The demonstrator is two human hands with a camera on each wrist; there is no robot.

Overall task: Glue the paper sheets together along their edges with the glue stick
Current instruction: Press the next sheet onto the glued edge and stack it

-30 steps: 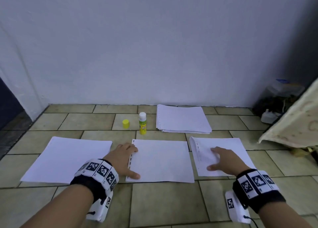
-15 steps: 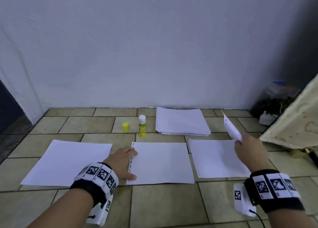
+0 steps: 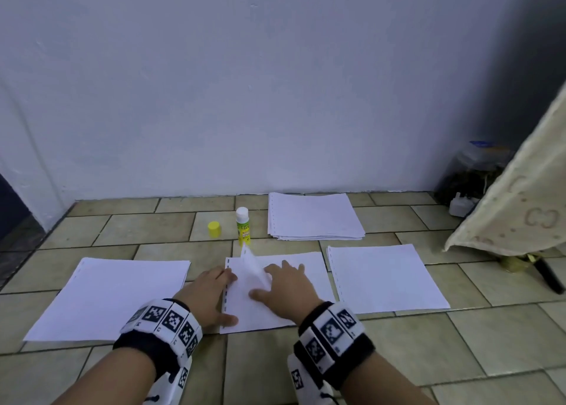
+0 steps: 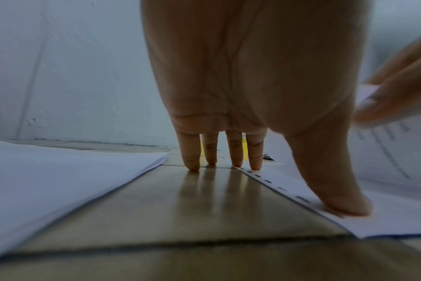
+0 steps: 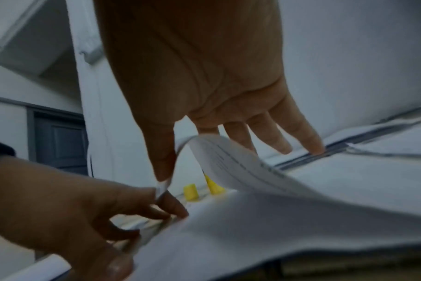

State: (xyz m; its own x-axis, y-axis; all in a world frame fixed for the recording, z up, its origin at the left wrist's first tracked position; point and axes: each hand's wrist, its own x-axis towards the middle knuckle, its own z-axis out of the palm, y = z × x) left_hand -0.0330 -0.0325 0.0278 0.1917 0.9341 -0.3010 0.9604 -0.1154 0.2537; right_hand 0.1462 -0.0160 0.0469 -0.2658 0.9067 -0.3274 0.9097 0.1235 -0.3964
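1. Our left hand lies spread, thumb pressing the middle sheet onto the floor.
2. Our right hand pinches a curled sheet above it.
3. The glue stick stands uncapped behind.

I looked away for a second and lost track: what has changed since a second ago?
The right hand picked a sheet off the right pile, lifted it, and carried it left over the middle sheet, where it now curls under the fingers. The left hand stayed pressing the middle sheet's punched edge. The glue stick, its yellow cap, the back stack and left sheet did not move.
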